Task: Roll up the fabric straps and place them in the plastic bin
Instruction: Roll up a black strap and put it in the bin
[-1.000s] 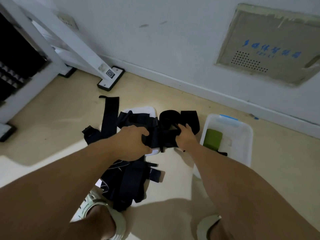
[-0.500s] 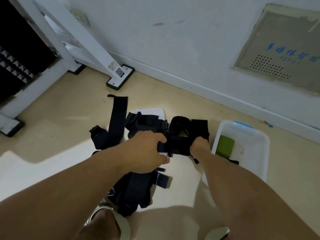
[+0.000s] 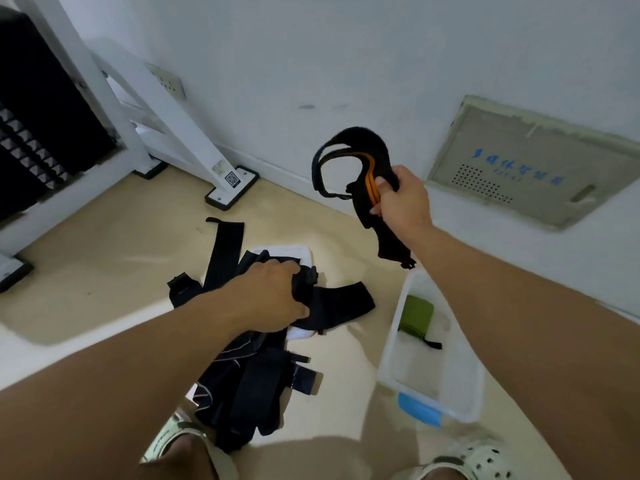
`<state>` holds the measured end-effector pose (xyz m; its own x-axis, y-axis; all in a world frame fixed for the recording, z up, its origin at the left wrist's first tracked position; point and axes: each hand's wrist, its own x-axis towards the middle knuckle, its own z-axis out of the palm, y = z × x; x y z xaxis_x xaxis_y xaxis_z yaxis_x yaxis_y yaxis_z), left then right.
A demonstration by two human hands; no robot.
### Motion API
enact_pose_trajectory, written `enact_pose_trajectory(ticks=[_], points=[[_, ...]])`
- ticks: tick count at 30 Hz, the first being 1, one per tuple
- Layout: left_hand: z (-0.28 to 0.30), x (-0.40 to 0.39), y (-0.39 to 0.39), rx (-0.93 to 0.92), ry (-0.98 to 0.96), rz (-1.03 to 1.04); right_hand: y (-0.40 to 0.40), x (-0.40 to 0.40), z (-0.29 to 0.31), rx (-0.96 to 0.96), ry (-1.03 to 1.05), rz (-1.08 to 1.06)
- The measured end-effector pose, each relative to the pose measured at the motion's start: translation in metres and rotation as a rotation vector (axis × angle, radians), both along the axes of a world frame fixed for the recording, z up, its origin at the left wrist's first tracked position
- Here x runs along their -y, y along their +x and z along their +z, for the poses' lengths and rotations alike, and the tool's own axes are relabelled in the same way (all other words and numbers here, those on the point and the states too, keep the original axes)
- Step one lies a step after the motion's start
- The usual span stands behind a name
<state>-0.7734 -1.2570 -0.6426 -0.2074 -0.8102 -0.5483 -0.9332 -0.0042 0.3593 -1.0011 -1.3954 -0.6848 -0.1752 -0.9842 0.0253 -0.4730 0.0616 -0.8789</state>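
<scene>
- The right hand (image 3: 401, 199), upper centre-right of the frame, has its fingers curled tight around a black strap (image 3: 349, 157) with orange edging; it hangs as a loose loop with a dangling tail, not rolled.
- Risk: that tail may catch the rim of the plastic bin (image 3: 464, 407) at lower right, or the loop may spring apart if dropped in unrolled.
- The left hand (image 3: 273, 299), at centre, grips the pile of dark straps (image 3: 242, 382); lifting could drag tangled neighbours along.
- A green roll (image 3: 415, 313) already lies inside the bin.
- Beige floor (image 3: 104, 258); white wall (image 3: 346, 57) above, grey panel (image 3: 530, 161) at right, white frame leg (image 3: 194, 140) upper left.
</scene>
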Motion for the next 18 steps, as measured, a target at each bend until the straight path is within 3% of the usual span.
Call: enact_pose_trajectory(ticks=[6,11,18], points=[[0.021,-0.006,0.008,-0.198,-0.173,0.240,-0.006,-0.031,0.117,-0.008,0.087,0.300],[0.045,-0.009,0.011,-0.494,-0.336,0.443,-0.009,-0.090,0.165,-0.061,0.200,0.450],[0.052,-0.029,0.016,-0.516,-0.219,0.240,0.009,-0.150,0.157,-0.299,0.161,0.603]])
